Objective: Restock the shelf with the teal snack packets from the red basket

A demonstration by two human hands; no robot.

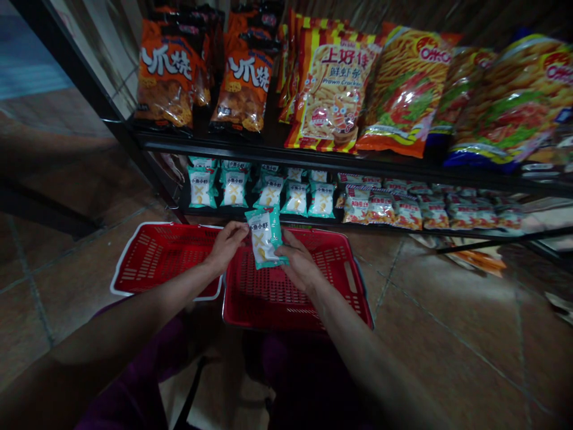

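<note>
A small teal-and-white snack packet [265, 237] is held upright between both my hands, above the right one of two red shopping baskets [344, 280]. My left hand [226, 243] pinches the packet's upper left edge. My right hand [299, 263] grips its lower right side from behind. The left red basket [152, 257] lies on the floor beside the other. More teal packets of the same kind [268, 192] stand in a row on the bottom shelf just beyond my hands.
A black metal shelf rack [250, 149] stands in front. Its upper shelf carries orange snack bags [168, 77], a striped prawn cracker bag [333, 89] and large chip bags [501, 101]. Red-and-white small packets [403, 209] fill the bottom shelf's right side. Brown tiled floor [447, 334] surrounds the baskets.
</note>
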